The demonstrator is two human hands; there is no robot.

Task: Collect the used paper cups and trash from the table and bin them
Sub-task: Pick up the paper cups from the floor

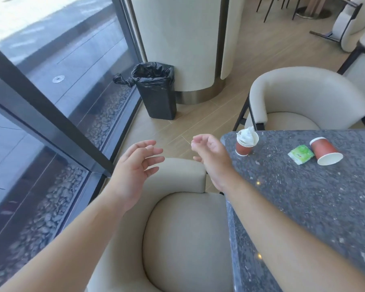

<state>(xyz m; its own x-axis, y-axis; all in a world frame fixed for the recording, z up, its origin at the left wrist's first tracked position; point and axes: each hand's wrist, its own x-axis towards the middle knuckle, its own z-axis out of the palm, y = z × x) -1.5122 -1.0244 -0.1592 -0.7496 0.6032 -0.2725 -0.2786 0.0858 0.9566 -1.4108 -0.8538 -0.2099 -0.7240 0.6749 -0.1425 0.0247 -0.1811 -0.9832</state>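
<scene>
A stack of red paper cups (243, 147) with a crumpled white tissue (248, 135) in the top one stands upright at the near-left corner of the dark stone table (303, 197). Farther right, a single red cup (325, 151) lies on its side, mouth toward me, touching a green packet (300, 154). My left hand (135, 165) hovers open over a beige chair, left of the table. My right hand (211, 157) is open at the table's left edge, just left of the cup stack, holding nothing. A black lined bin (156, 89) stands on the floor beyond.
A beige armchair (177, 239) sits below my arms against the table's left edge. A second armchair (303, 98) stands at the far side. A glass wall (51, 91) runs along the left, and a white column (181, 43) rises behind the bin.
</scene>
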